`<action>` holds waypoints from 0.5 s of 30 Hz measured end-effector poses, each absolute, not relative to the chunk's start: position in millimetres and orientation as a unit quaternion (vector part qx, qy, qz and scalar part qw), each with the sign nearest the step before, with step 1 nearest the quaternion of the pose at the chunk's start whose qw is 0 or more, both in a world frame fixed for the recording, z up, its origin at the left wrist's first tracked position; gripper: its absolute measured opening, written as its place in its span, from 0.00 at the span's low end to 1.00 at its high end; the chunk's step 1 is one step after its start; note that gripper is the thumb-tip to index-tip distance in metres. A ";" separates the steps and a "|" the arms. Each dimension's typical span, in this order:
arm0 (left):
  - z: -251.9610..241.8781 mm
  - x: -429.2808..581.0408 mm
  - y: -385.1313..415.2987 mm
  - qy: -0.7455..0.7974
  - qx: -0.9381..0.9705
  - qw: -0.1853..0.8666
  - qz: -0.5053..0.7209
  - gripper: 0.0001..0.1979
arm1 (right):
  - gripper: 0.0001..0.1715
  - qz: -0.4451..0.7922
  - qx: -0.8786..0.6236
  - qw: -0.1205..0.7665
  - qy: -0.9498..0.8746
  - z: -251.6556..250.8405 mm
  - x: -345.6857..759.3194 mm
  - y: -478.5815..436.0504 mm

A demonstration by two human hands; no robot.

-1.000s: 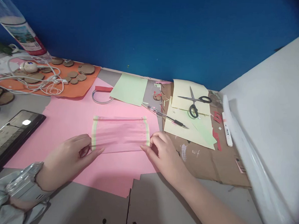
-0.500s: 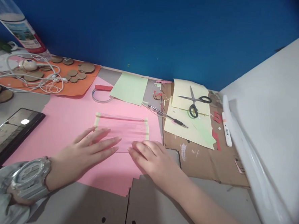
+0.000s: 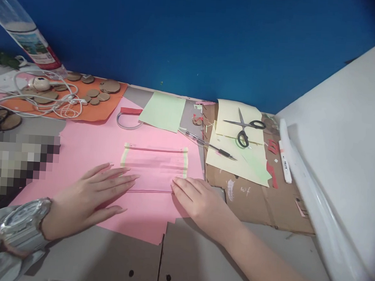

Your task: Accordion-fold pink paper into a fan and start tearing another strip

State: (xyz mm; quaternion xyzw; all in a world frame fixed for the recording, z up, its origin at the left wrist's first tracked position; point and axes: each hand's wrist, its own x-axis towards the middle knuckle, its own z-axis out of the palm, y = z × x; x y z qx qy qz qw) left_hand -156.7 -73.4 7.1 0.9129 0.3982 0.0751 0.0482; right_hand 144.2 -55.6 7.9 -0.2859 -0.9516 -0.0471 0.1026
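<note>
A folded pink paper piece (image 3: 154, 159) with pale green strips along its left and right sides lies on a larger pink sheet (image 3: 79, 146). My left hand (image 3: 92, 194), a watch (image 3: 25, 221) on its wrist, rests with fingers spread over the piece's lower left part. At the lower right corner, the fingers of my right hand (image 3: 199, 198) are held close together on the piece; its thumb is hard to make out. Creases run across the piece, and its near edge shows two thin layers.
Scissors (image 3: 244, 126) lie on yellow paper (image 3: 220, 159) at the right, beside a pen (image 3: 211, 145) and a white marker (image 3: 284, 161). Green paper (image 3: 162, 111) lies behind. At the left are a bottle (image 3: 34, 42), white earphones (image 3: 40, 83), cardboard discs (image 3: 110, 86) and orange paper (image 3: 102, 110).
My left hand has slid left and its thumb is now apart from the other fingers. My right hand has shifted slightly right, uncovering more of the piece's near edge.
</note>
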 end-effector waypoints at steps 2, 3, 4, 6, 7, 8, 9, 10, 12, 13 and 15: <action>7.2 -151.3 -68.9 0.408 0.907 0.035 0.096 0.22 | 0.17 -0.064 -0.283 0.115 -0.950 6.2 145.2 -54.6; 8.1 -147.5 -66.8 0.408 0.907 0.023 0.105 0.20 | 0.17 -0.066 -0.284 0.120 -0.949 5.6 145.8 -54.2; 9.6 -143.3 -65.2 0.405 0.908 0.009 0.110 0.18 | 0.16 -0.065 -0.287 0.123 -0.948 5.2 146.4 -53.9; 13.9 -135.1 -63.7 0.390 0.914 -0.011 0.111 0.16 | 0.17 -0.057 -0.298 0.125 -0.945 4.9 147.1 -53.4; 16.6 -131.9 -63.8 0.384 0.917 -0.015 0.108 0.16 | 0.17 -0.052 -0.303 0.125 -0.943 4.9 147.2 -53.2; 19.3 -129.7 -64.1 0.381 0.919 -0.014 0.104 0.17 | 0.17 -0.046 -0.308 0.124 -0.942 5.0 147.2 -53.0; 21.9 -128.5 -64.3 0.380 0.920 -0.009 0.099 0.18 | 0.16 -0.039 -0.314 0.126 -0.940 5.0 147.1 -52.9; 24.1 -128.3 -64.2 0.381 0.919 -0.002 0.097 0.18 | 0.15 -0.030 -0.321 0.128 -0.938 5.0 146.9 -52.7; 26.5 -130.2 -62.3 0.392 0.915 0.010 0.092 0.17 | 0.12 -0.009 -0.339 0.130 -0.932 5.0 146.5 -52.2; 26.6 -131.6 -60.4 0.396 0.914 0.013 0.089 0.16 | 0.11 -0.001 -0.348 0.130 -0.929 5.2 146.4 -52.0; 25.0 -133.6 -55.8 0.400 0.913 0.008 0.080 0.15 | 0.10 0.011 -0.364 0.126 -0.923 5.9 146.4 -51.5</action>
